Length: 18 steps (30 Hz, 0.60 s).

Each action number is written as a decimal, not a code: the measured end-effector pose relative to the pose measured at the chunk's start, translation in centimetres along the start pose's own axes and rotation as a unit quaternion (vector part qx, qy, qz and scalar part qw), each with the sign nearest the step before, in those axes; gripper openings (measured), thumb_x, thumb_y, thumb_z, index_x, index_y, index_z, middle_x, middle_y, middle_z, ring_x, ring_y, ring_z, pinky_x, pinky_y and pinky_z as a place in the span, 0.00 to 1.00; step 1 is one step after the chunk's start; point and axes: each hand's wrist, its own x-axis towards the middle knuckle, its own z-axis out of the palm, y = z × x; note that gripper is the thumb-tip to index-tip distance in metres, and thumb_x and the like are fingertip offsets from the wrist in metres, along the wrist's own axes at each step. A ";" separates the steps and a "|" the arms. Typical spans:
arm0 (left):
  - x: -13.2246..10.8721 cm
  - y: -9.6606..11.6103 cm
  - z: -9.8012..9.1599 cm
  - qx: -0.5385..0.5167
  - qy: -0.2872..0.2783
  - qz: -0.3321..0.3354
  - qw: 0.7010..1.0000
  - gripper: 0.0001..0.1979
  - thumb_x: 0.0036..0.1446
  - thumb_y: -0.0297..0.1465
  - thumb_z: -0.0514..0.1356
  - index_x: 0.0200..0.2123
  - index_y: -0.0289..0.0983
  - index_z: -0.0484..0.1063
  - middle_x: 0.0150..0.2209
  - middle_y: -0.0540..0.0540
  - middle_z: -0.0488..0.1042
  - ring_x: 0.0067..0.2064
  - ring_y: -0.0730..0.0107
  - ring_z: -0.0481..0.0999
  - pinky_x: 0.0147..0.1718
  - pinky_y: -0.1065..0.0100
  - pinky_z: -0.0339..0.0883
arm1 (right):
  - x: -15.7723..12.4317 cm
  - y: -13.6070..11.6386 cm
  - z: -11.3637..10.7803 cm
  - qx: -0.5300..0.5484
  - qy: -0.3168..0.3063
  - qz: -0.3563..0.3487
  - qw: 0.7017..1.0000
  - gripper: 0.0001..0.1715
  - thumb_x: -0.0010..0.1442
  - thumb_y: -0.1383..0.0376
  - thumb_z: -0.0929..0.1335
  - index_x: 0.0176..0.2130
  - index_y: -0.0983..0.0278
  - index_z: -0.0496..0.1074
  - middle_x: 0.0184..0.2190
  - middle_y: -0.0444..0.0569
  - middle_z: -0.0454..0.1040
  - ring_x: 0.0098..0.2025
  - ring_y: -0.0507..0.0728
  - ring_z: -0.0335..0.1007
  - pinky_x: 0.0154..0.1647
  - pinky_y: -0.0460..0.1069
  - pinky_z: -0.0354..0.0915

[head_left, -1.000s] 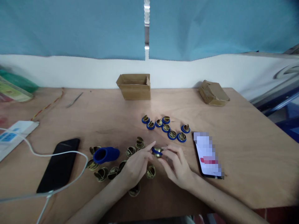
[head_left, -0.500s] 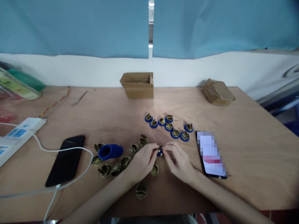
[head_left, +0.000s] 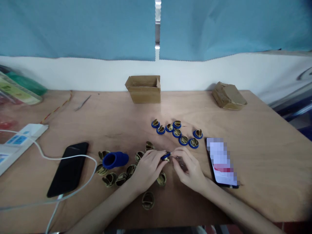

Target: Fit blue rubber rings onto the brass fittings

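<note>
Metal cap [head_left: 165, 156] in left hand [head_left: 148, 167], open box [head_left: 146, 96]

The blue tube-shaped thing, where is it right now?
In the head view, the blue tube-shaped thing lies left of the left hand, amid brass-coloured pieces, with the black phone further left.

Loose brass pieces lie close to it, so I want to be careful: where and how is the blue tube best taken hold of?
Probably across the outer wall of the blue tube, around its middle, coming from above. It appears to lie on its side, mouth facing left and toward the person, and brass pieces crowd that mouth end.
</note>
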 end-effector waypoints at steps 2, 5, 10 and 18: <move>-0.2 -0.1 0.1 -0.017 0.015 -0.014 1.000 0.11 0.69 0.29 0.59 0.54 0.38 0.70 0.48 0.42 0.83 0.48 0.58 0.83 0.48 0.55 0.79 | 0.0 0.1 -0.1 -0.021 -0.009 -0.003 1.000 0.14 0.68 0.75 0.65 0.50 0.62 0.68 0.44 0.53 0.71 0.47 0.58 0.73 0.47 0.54 0.74; -0.4 -0.1 0.0 -0.047 0.039 -0.027 0.998 0.13 0.71 0.28 0.56 0.56 0.39 0.69 0.52 0.42 0.82 0.52 0.59 0.82 0.53 0.57 0.78 | -0.1 0.1 -0.4 -0.043 -0.022 -0.007 0.999 0.15 0.68 0.73 0.65 0.53 0.62 0.67 0.47 0.54 0.72 0.50 0.60 0.74 0.49 0.55 0.74; -0.7 0.4 -0.1 -0.088 0.048 -0.060 0.993 0.15 0.70 0.27 0.57 0.58 0.39 0.69 0.53 0.42 0.82 0.52 0.62 0.84 0.52 0.62 0.80 | -0.3 0.0 -0.6 -0.040 -0.045 -0.008 0.998 0.21 0.68 0.68 0.68 0.59 0.62 0.63 0.53 0.58 0.72 0.56 0.63 0.74 0.54 0.59 0.75; -0.4 0.6 -0.7 -0.111 0.044 -0.026 0.993 0.15 0.69 0.25 0.56 0.57 0.40 0.71 0.53 0.42 0.82 0.54 0.62 0.83 0.53 0.62 0.79 | -0.4 0.0 -0.6 -0.075 -0.053 -0.040 0.995 0.20 0.71 0.68 0.65 0.61 0.61 0.64 0.53 0.58 0.72 0.55 0.62 0.75 0.52 0.58 0.78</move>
